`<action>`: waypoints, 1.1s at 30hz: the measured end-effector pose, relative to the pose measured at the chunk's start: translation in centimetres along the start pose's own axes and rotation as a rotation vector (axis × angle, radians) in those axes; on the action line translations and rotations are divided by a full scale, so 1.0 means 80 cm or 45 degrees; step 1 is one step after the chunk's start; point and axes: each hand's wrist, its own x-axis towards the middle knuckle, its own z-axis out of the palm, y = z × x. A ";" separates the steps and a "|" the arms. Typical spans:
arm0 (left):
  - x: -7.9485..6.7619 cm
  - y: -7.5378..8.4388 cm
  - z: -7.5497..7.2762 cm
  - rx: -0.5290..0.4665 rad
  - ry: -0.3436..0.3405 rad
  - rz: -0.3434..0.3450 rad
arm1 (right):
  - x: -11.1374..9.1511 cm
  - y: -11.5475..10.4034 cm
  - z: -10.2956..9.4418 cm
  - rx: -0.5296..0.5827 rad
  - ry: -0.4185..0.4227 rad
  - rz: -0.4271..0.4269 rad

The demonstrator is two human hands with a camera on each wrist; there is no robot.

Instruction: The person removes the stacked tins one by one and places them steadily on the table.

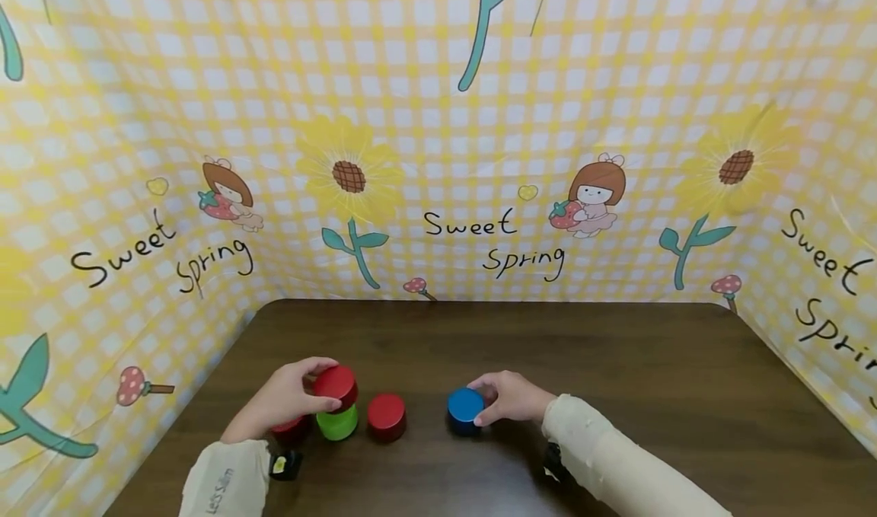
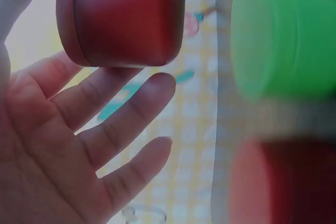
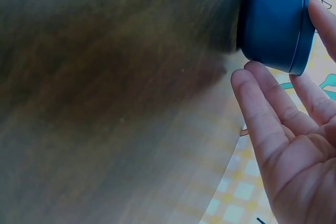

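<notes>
My left hand (image 1: pixel 288 394) grips a round red tin (image 1: pixel 336 386) between thumb and fingers. It is held up over a bright green tin (image 1: pixel 339 426), overlapping it in the head view. In the left wrist view the held red tin (image 2: pixel 123 19) shows its side, the green one (image 2: pixel 283 38) apart from it. On the table to the right, my right hand (image 1: pixel 514 397) has thumb and fingers around a blue tin (image 1: pixel 466 409). The right wrist view shows the blue tin (image 3: pixel 275 24) with the thumb at its lid edge.
A second red tin (image 1: pixel 387 416) stands on the dark wooden table (image 1: pixel 589 349) between the green and blue ones. Another red tin (image 1: pixel 291 431) is partly hidden behind the left wrist. A yellow checked cloth (image 1: pixel 438 144) hangs around the back and sides.
</notes>
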 end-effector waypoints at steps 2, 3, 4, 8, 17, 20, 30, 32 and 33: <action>-0.007 -0.008 -0.011 0.013 0.025 -0.021 | 0.001 -0.001 -0.002 -0.013 0.002 -0.008; -0.011 -0.011 -0.016 0.018 0.042 -0.041 | 0.002 -0.001 -0.002 -0.018 0.000 -0.018; -0.016 -0.015 -0.020 0.023 0.062 -0.059 | 0.003 -0.001 -0.002 -0.025 -0.002 -0.023; -0.036 -0.031 -0.036 0.048 0.138 -0.120 | 0.006 0.000 -0.002 -0.039 -0.009 -0.037; -0.064 -0.064 -0.067 0.087 0.218 -0.249 | 0.004 -0.002 -0.004 -0.057 -0.003 -0.029; -0.067 -0.071 -0.078 0.115 0.234 -0.279 | 0.002 -0.003 -0.006 -0.045 0.007 -0.023; -0.075 -0.107 -0.094 0.248 0.157 -0.425 | 0.002 0.002 -0.003 -0.016 -0.006 -0.024; -0.074 -0.114 -0.092 0.254 0.129 -0.440 | 0.001 0.002 -0.003 -0.005 0.000 -0.016; -0.072 -0.117 -0.091 0.253 0.122 -0.443 | 0.001 0.002 -0.003 -0.002 0.002 -0.013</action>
